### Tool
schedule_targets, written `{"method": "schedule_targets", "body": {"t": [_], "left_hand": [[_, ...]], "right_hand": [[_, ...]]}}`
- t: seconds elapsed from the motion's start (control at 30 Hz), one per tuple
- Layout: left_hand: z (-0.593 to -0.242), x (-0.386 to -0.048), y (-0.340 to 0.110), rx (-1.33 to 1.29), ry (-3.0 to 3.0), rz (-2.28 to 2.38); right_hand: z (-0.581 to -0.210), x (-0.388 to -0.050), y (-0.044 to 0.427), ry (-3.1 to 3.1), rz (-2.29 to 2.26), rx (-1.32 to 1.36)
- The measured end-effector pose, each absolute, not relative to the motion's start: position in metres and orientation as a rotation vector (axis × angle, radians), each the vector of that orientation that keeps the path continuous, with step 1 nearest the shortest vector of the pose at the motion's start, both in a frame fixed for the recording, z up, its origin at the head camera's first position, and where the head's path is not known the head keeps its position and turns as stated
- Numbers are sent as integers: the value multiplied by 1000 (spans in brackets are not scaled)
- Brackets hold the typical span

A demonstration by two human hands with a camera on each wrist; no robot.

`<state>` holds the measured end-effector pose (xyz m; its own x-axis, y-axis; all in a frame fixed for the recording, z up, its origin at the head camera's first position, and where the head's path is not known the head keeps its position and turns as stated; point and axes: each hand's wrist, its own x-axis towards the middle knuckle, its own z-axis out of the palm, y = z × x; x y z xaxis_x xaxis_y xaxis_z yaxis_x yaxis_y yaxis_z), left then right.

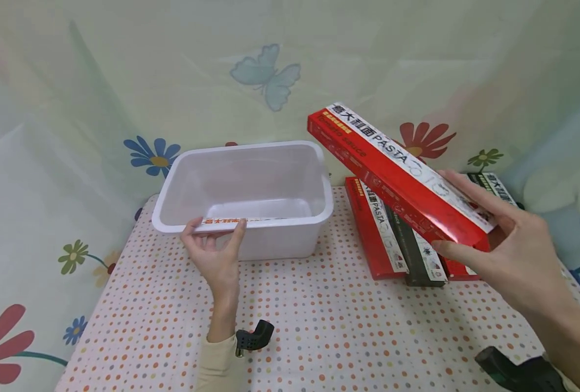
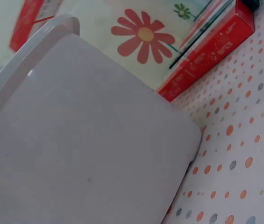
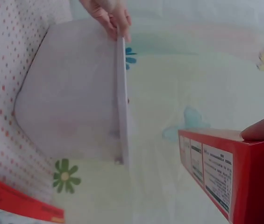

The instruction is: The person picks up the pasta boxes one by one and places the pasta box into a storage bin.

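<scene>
In the head view my right hand (image 1: 510,239) grips the near end of a red pasta box (image 1: 398,179), lifted and slanting up to the left above other boxes. Its red end and printed side also show in the right wrist view. A white plastic bin (image 1: 280,239) stands left of centre. My left hand (image 1: 216,250) holds the bin's near rim, thumb and fingertips at the edge. Just inside that rim, a white strip with orange lettering (image 1: 221,221) shows; the rest of it is hidden by the bin wall.
On the right of the dotted tablecloth (image 1: 309,326) lie a red pasta box (image 1: 375,234), a black pasta box (image 1: 422,256) and further boxes partly hidden under the lifted one. A flower-printed curtain (image 1: 187,81) hangs behind the bin.
</scene>
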<state>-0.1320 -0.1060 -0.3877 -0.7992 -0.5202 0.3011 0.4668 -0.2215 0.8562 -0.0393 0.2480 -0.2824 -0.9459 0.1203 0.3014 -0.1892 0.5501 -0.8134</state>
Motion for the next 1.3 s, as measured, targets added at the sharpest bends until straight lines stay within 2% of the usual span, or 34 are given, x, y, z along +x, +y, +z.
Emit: {"method": "schedule_targets", "body": {"t": [0.23, 0.37, 0.63, 0.93, 1.3], "left_hand": [[-388, -133, -104, 58, -1420, -2059], [-389, -133, -101, 27, -1433, -2072], [-391, -134, -95, 22, -1460, -2070], [-392, -133, -97, 24, -1458, -2064], [-392, -135, -105, 13, -1419, -2056]], "right_hand": [[-238, -91, 211, -2620, 1203, 373], [-227, -120, 186, -2755, 1167, 521], [-247, -170, 147, -2995, 1126, 684], [-269, -213, 120, -3148, 908, 821], [-261, -258, 94, -3224, 987, 957]]}}
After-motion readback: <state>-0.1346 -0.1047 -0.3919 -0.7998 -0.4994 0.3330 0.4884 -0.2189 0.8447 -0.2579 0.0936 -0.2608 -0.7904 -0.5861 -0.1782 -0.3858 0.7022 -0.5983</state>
